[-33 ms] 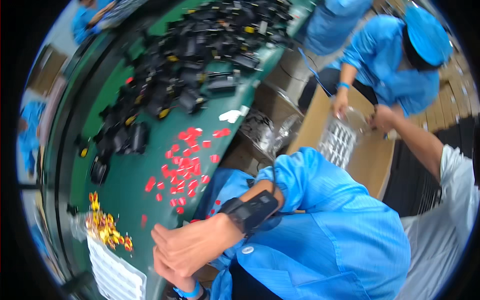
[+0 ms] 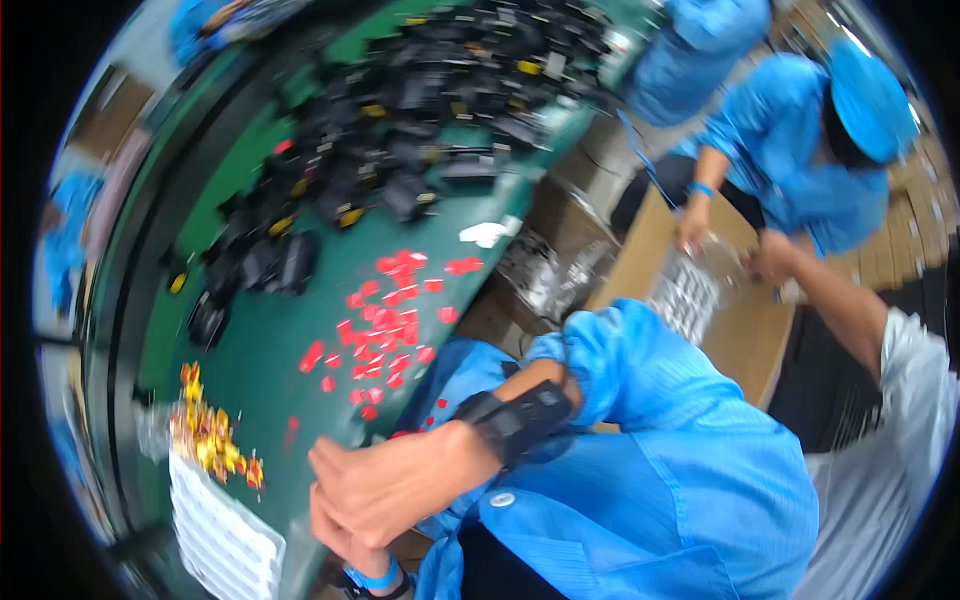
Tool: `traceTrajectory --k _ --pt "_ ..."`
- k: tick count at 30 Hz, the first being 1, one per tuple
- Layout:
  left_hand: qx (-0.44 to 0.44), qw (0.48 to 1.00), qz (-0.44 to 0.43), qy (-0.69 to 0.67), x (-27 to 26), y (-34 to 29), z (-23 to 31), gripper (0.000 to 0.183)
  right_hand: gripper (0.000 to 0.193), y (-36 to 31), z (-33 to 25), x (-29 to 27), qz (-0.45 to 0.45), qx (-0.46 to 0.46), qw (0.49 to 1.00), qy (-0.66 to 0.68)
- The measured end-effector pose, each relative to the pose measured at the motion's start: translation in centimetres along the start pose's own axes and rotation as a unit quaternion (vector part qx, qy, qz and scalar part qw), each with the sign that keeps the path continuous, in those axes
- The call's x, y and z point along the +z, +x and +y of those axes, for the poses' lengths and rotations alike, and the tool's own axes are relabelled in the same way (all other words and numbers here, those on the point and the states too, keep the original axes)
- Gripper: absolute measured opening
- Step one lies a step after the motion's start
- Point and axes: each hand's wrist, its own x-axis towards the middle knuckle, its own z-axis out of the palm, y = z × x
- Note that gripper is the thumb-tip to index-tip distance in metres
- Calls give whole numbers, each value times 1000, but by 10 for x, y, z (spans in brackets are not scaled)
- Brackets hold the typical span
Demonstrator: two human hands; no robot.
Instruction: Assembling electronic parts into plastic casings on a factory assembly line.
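Observation:
In front of my body, at the belt's near edge, my two hands meet. My right hand, with a black device strapped on its wrist, lies over the left with its fingers closed. My left hand, with a blue band at its wrist, is mostly hidden beneath, its fingers bent in. Whatever is between the fingers is too small or covered to make out. Just beyond them many small red pieces lie scattered on the green belt. To the left are a yellow-and-red heap of small parts and a white compartment tray.
A large pile of black parts covers the belt's far end. White scraps lie at its right edge. On the right, a co-worker in blue and another person's arm handle a clear bag of parts over a cardboard box.
The whole view has tilted slightly, so the pile and red pieces sit further right in the picture. My hands stay together with little change in grip.

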Motion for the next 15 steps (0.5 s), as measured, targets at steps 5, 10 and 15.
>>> traceTrajectory --k 5,10,15 --pt "-29 986 -114 -117 -18 -4 -8 17 46 14 22 -31 -144 -31 988 48" --pt "-4 991 -124 -46 -22 -3 3 28 43 32 12 -24 -224 -100 968 47" --pt "53 995 -52 62 -23 -3 7 39 23 52 12 -17 -145 -196 957 -160"
